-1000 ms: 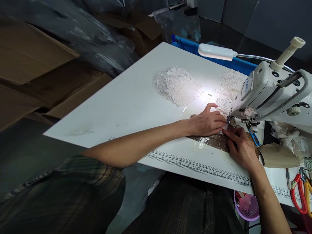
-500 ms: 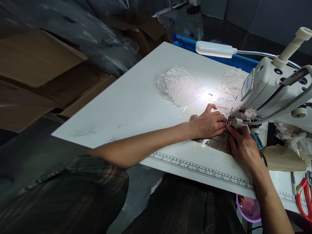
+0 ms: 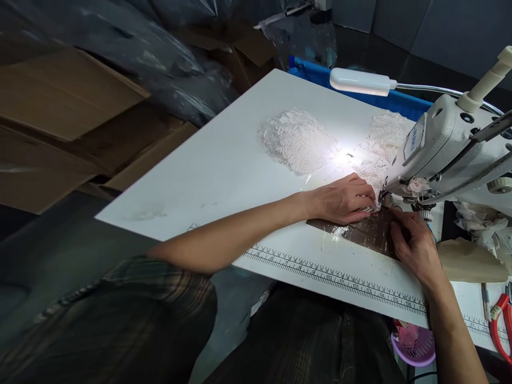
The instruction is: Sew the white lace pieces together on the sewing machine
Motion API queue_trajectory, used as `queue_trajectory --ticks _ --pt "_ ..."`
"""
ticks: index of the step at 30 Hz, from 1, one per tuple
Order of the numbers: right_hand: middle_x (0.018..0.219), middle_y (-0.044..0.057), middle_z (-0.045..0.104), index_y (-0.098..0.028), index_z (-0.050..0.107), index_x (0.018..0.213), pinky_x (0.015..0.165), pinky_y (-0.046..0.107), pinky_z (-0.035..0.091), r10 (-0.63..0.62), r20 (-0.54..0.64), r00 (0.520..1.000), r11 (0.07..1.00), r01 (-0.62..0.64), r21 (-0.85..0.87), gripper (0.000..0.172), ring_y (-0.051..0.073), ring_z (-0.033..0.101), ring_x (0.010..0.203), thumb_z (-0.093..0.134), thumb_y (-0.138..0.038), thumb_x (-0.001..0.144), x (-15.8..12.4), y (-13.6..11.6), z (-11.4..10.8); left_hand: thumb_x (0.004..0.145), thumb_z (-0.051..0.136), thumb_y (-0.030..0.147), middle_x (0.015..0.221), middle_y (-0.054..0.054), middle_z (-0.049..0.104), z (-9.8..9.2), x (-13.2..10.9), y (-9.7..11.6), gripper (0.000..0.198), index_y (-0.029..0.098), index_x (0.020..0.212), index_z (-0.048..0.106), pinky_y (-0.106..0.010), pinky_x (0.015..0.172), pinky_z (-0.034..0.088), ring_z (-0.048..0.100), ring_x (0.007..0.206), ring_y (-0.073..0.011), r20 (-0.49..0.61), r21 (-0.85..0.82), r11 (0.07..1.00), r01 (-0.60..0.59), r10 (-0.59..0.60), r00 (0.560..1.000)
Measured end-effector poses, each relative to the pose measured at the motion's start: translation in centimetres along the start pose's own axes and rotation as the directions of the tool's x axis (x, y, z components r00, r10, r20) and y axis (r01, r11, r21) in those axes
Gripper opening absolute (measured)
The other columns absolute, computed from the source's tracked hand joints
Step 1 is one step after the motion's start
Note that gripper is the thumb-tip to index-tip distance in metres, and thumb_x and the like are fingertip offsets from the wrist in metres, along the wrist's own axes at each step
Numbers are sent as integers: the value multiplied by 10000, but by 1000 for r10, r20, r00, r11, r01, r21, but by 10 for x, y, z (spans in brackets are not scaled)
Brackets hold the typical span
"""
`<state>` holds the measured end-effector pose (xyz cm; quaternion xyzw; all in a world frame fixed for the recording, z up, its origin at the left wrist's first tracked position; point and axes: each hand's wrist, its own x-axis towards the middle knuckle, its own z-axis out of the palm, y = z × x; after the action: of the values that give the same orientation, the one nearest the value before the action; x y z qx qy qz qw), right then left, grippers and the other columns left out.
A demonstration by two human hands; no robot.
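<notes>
My left hand (image 3: 349,199) lies palm down beside the sewing machine's presser foot (image 3: 386,200), its bent fingers closed on a piece of white lace (image 3: 372,209). Only a little of that lace shows under the fingertips. On the other side of the foot, my right hand (image 3: 416,242) has its thumb and fingers curled together; what they hold, if anything, is hidden. Both hands are over a shiny brown sheet (image 3: 352,232) on the machine's table. A pile of white lace pieces (image 3: 298,140) lies beyond my left hand, and more lace (image 3: 386,130) is heaped behind the needle area.
The white sewing machine (image 3: 444,138) stands at the right under a lit lamp (image 3: 362,81). Red-handled scissors (image 3: 498,325) lie near the right edge. A purple basket (image 3: 418,352) hangs below the white table (image 3: 224,170). Cardboard boxes (image 3: 72,96) stand at the left.
My left fingers have lowered and flattened over the lace. My right hand has drawn slightly right, away from the left, showing more brown sheet between them. The view has shifted a little.
</notes>
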<state>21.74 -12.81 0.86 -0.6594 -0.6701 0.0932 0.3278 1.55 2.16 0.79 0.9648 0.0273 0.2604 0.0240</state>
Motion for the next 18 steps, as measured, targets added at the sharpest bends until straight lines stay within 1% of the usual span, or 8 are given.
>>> queue_trajectory --ticks 2,3,6,8,11,14,16,18 --pt "1094 125 709 -210 715 1209 906 446 550 -6 -9 1000 1000 6 3 355 249 666 985 498 -292 940 0 -1 0 1035 513 252 1015 -88 730 2 0 -4 219 141 984 696 -329 782 490 664 865 -171 -28 -49 999 -21 20 999" --pt "1091 126 709 -208 721 1191 902 447 553 -9 -17 1000 1000 9 -4 345 250 667 981 498 -292 941 0 -1 1 1043 490 235 989 -86 730 3 0 -5 243 140 956 695 -323 770 498 665 852 -167 -52 -71 997 -13 10 999" --pt "1067 129 705 -203 738 1146 881 450 565 -37 -39 999 998 34 -59 333 254 668 966 482 -302 957 0 -3 1 1056 441 215 914 -78 722 6 3 -6 291 133 924 687 -300 744 523 666 824 -153 -124 -163 985 63 -84 989" --pt "1055 127 697 -207 738 1159 844 430 578 -78 -14 997 990 76 -120 348 250 668 950 462 -309 974 1 -6 1 1051 453 234 886 -71 717 6 5 -6 279 132 930 682 -294 732 533 665 806 -149 -145 -224 968 117 -151 978" --pt "1090 126 680 -230 718 1237 711 351 581 -124 98 988 962 143 -232 374 217 670 860 449 -304 988 4 -11 1 1036 476 234 890 -53 727 7 6 -5 249 153 929 686 -323 791 539 676 812 -150 -132 -246 960 131 -167 977" --pt "1094 135 670 -232 711 1266 568 294 530 -126 192 973 916 188 -354 384 195 656 762 456 -301 987 7 -16 2 1026 484 225 935 -44 747 8 6 -4 232 178 946 697 -346 856 526 695 870 -155 -91 -232 965 125 -149 985" --pt "1081 139 666 -227 717 1257 539 282 514 -124 220 968 894 205 -398 379 194 651 749 463 -295 984 8 -17 3 1025 486 218 956 -40 757 8 5 -4 233 190 947 705 -344 860 514 698 893 -153 -52 -205 971 126 -139 989" --pt "1090 137 660 -233 711 1267 551 276 523 -121 225 967 896 204 -395 373 193 655 778 476 -284 982 7 -17 4 1027 486 213 972 -35 764 8 5 -4 238 200 947 709 -349 881 501 695 892 -147 -8 -159 980 117 -120 993"
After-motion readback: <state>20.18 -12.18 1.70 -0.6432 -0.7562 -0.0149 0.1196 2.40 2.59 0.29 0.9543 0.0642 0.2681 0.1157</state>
